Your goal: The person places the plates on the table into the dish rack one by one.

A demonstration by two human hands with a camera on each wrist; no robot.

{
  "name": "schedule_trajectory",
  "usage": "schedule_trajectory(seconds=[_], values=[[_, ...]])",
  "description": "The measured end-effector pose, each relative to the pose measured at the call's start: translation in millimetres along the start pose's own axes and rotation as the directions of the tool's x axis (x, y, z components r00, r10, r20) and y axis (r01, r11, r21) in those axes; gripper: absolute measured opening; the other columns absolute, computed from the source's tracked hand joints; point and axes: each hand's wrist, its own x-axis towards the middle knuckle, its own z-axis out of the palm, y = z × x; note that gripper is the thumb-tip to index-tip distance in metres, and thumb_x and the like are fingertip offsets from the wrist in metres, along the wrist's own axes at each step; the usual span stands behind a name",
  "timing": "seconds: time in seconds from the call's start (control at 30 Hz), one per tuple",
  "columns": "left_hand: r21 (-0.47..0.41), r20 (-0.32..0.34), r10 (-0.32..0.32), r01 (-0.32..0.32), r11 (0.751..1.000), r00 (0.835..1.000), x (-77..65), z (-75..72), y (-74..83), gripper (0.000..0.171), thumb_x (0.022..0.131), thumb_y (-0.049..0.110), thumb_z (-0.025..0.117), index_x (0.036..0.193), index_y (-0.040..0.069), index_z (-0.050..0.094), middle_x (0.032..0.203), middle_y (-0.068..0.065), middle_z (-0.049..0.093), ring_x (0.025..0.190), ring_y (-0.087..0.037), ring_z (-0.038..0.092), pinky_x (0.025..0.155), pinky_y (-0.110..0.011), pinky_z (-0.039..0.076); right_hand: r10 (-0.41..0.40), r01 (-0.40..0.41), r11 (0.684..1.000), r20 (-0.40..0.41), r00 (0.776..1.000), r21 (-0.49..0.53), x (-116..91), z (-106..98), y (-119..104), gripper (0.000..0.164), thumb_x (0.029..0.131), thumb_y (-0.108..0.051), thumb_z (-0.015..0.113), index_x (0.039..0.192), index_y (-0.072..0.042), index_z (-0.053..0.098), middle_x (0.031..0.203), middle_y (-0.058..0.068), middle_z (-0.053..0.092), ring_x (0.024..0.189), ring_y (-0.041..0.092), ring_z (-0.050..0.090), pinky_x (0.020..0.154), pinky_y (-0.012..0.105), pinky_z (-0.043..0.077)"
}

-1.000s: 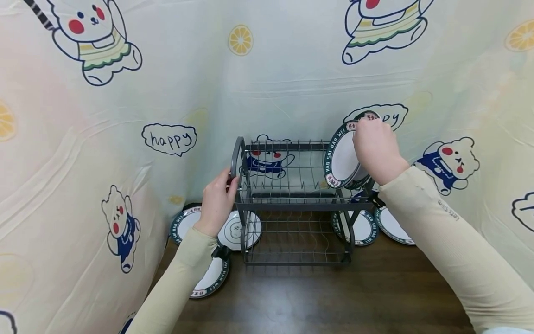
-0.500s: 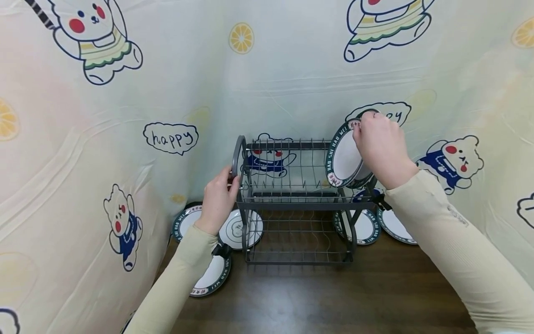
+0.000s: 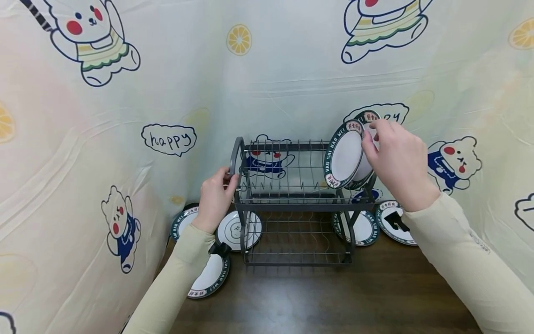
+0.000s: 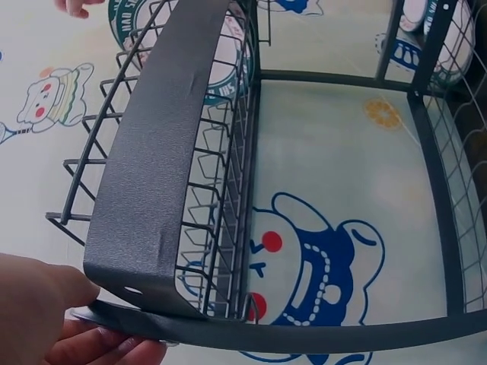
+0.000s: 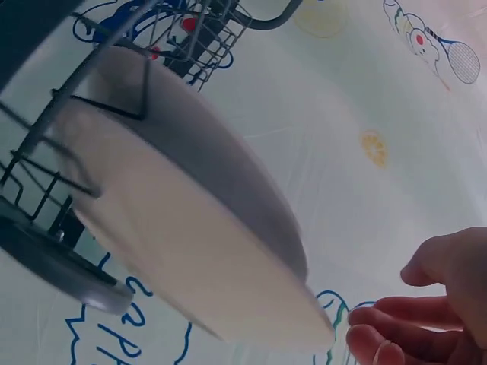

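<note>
The right hand (image 3: 402, 164), fingers loosely parted, holds nothing just beside two plates (image 3: 345, 155) tilted in the upper tier of the rack (image 3: 292, 207); the left hand (image 3: 213, 202) grips the rack's side. A stray brush or a jolted rack could topple them. Their seating is hard to make out, and the left sleeve (image 3: 168, 285) hides part of another plate (image 3: 212, 276).

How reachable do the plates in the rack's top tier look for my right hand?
Likely yes: your right hand is right beside the two plates, and the right wrist view shows nothing blocking between them.
</note>
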Motion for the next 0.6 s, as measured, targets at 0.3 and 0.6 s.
schedule_trajectory(seconds=[0.3,0.6], values=[[-0.003,0.021,-0.023,0.023,1.0,1.0,1.4,-0.2,3.1,0.019,0.105,0.013,0.062,0.114,-0.004,0.066,0.101,-0.021,0.075,0.094,-0.035,0.075,0.082,-0.047,0.064,-0.027,0.029,0.999,-0.092,0.995,0.024,-29,-13,16,0.026,0.103,-0.012,0.056,0.116,0.007,0.069,0.09,0.023,0.072,0.063,0.034,0.066,0.045,0.047,0.048],[0.005,0.03,-0.037,0.037,0.999,0.999,-0.8,-0.3,3.7,0.02,0.107,0.015,0.061,0.113,-0.003,0.065,0.1,-0.02,0.075,0.093,-0.036,0.075,0.08,-0.048,0.064,0.055,-0.052,0.998,-0.08,0.995,0.045,-68,-13,42,0.02,0.1,-0.009,0.061,0.11,0.006,0.07,0.086,0.023,0.071,0.066,0.036,0.066,0.047,0.043,0.045]])
